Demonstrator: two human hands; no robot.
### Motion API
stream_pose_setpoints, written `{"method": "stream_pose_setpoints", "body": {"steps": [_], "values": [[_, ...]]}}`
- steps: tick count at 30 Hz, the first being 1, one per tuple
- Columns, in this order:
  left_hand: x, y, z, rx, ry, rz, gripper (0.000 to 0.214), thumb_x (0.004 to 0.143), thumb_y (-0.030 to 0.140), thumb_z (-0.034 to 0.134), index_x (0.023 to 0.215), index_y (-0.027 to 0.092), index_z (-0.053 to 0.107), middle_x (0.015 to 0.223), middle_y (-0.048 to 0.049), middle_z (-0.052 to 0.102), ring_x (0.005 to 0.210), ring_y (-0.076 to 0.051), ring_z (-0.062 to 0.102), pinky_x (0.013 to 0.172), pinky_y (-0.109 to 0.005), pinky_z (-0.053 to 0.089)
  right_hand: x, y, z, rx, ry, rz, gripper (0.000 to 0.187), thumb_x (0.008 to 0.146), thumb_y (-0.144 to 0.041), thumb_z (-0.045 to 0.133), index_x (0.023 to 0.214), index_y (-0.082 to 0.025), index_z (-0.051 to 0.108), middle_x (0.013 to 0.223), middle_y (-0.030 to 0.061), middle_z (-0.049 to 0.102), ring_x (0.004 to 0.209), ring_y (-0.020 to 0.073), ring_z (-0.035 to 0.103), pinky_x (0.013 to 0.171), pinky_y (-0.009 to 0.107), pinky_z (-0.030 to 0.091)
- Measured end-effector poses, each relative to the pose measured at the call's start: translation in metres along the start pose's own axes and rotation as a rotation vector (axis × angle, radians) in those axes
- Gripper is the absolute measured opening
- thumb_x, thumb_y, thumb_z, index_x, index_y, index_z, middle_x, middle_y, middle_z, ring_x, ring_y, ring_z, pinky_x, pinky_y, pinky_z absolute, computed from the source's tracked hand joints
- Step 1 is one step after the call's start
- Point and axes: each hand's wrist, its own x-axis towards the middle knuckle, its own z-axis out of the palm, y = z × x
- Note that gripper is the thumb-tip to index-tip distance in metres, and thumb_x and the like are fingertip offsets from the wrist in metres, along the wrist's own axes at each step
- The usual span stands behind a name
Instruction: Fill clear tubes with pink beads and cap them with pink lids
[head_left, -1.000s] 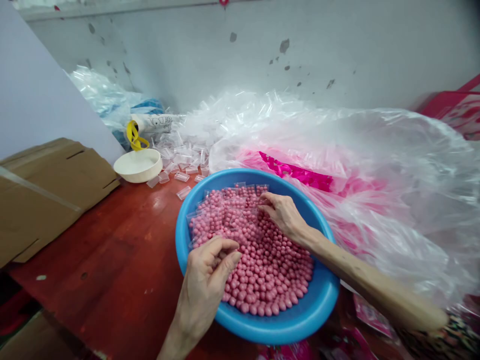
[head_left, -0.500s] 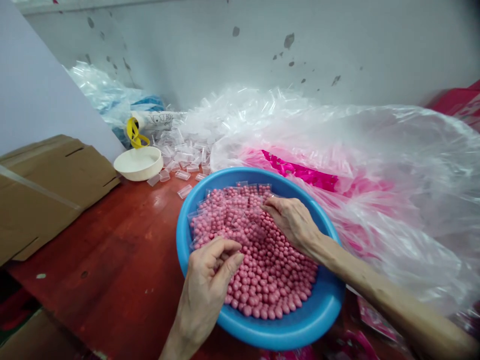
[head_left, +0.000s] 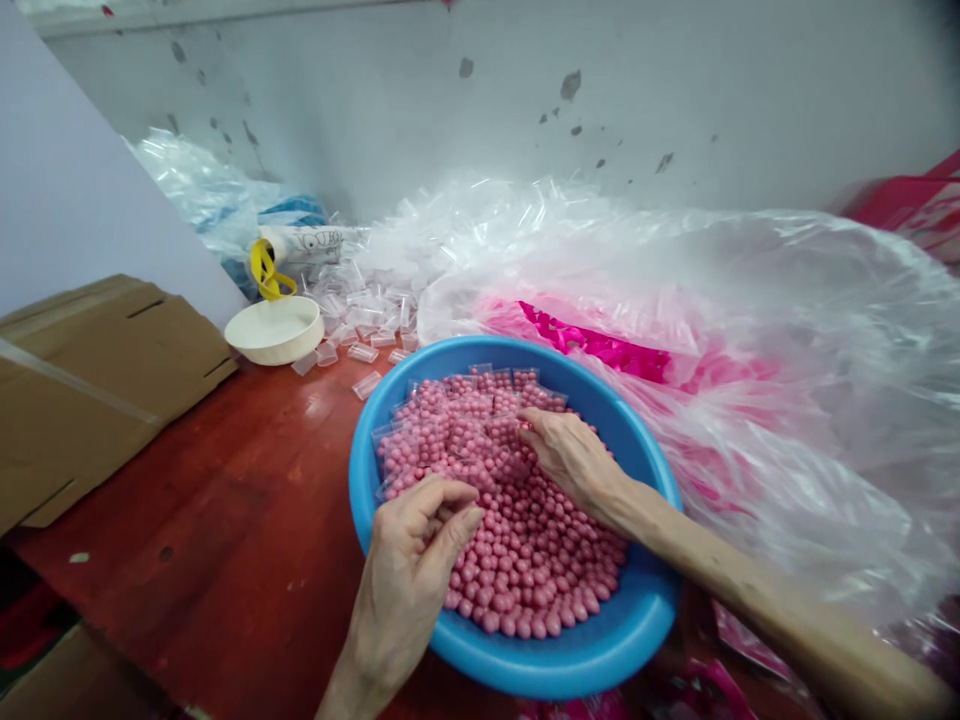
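glossy round pink beads (head_left: 517,585) lie loose toward six o'clock inside a round blue plastic basin (head_left: 559,676); small clear plastic cases (head_left: 427,440), seemingly bead-filled, crowd ten to twelve. the left hand (head_left: 412,550), at eight, curls with thumb near forefinger; the right hand (head_left: 574,455), at two, bends its fingers downward. their grip i cannot tell: fingertips are partly hidden. the step seems to be hand-sorting; the next move likely calls for a light pinch. both forearms are cut off.

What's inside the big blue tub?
Loose pink balls and small clear cases holding pink balls are in the blue tub. The left hand and right hand cover some; anything underneath can't be seen.
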Motion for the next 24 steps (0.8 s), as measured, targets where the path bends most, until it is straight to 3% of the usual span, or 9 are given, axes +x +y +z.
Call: {"method": "stream_pose_setpoints", "body": {"steps": [5,10,13,16,17,20,24], "values": [[0.001,0.002,0.000,-0.007,0.021,-0.011,0.009,0.084,0.023,0.059,0.088,0.020,0.067,0.080,0.0012,0.066,0.070,-0.011,0.061,0.064,-0.020,0.047,-0.010,-0.024,-0.009,0.055,-0.072,0.033,0.025,0.091,-0.028,0.043,0.069,-0.020,0.050,0.057,-0.0003,0.054,0.051,0.0137,0.050,0.050,0.027,0.031],[0.000,0.004,-0.002,-0.037,0.069,-0.029,0.011,0.084,0.025,0.059,0.087,0.020,0.068,0.076,0.0009,0.066,0.067,-0.012,0.062,0.063,-0.020,0.049,-0.020,-0.034,-0.001,0.105,-0.099,0.017,0.013,0.088,-0.027,0.047,0.085,-0.017,0.054,0.072,0.0053,0.060,0.066,0.0178,0.054,0.062,0.029,0.039],[0.000,0.005,0.000,-0.041,0.075,-0.025,0.010,0.083,0.025,0.060,0.086,0.019,0.068,0.074,0.0005,0.067,0.066,-0.012,0.062,0.063,-0.020,0.049,-0.020,-0.033,0.001,0.099,-0.113,0.068,0.017,0.085,-0.024,0.050,0.097,-0.014,0.054,0.080,0.0101,0.062,0.074,0.0223,0.056,0.066,0.032,0.041],[-0.002,0.004,0.001,-0.079,0.100,-0.031,0.010,0.082,0.025,0.062,0.084,0.018,0.069,0.072,0.0002,0.068,0.064,-0.012,0.062,0.061,-0.020,0.050,-0.012,-0.031,-0.001,0.110,-0.167,0.126,0.008,0.081,-0.021,0.055,0.087,-0.016,0.057,0.076,0.0077,0.061,0.070,0.0210,0.055,0.063,0.031,0.039],[-0.003,0.003,0.001,-0.114,0.137,-0.038,0.010,0.082,0.025,0.062,0.084,0.018,0.068,0.072,0.0001,0.068,0.064,-0.012,0.062,0.061,-0.020,0.050,-0.009,-0.030,-0.003,0.121,-0.191,0.144,0.004,0.080,-0.021,0.056,0.080,-0.017,0.057,0.071,0.0054,0.060,0.066,0.0191,0.054,0.060,0.029,0.038],[-0.002,0.002,-0.012,-0.219,0.354,-0.027,0.009,0.080,0.025,0.064,0.087,0.019,0.067,0.073,0.0013,0.070,0.062,-0.011,0.063,0.061,-0.020,0.052,0.001,-0.029,-0.008,0.165,-0.252,0.217,0.021,0.079,-0.025,0.059,0.061,-0.018,0.051,0.055,-0.0015,0.052,0.053,0.0130,0.047,0.051,0.025,0.030],[0.017,-0.006,-0.054,-0.125,0.704,0.093,0.011,0.077,0.025,0.067,0.085,0.018,0.066,0.073,0.0016,0.068,0.060,-0.011,0.062,0.059,-0.020,0.051,0.011,-0.029,-0.013,0.231,-0.292,0.312,0.035,0.075,-0.031,0.064,0.050,-0.018,0.042,0.047,-0.0062,0.041,0.046,0.0091,0.039,0.047,0.024,0.024]]}}
